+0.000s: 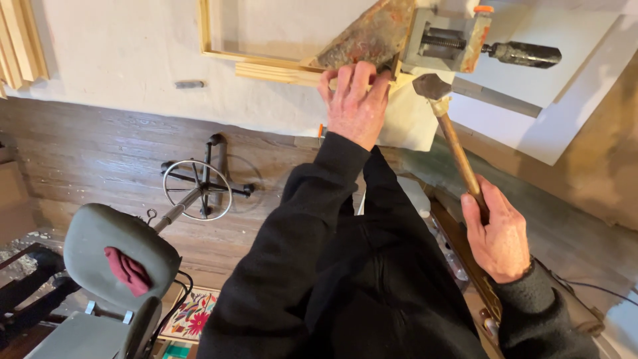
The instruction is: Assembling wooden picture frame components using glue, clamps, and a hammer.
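Left hand [354, 100] pressing down on wood frame [279, 70] corner; right hand [497, 233] gripping hammer [455, 143], head just right of it.

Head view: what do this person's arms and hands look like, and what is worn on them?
Both arms are covered by long black sleeves of a thick, soft-looking top, with ribbed cuffs ending at the wrists. The left hand and right hand are bare: no gloves. No rings or watch show from this angle.
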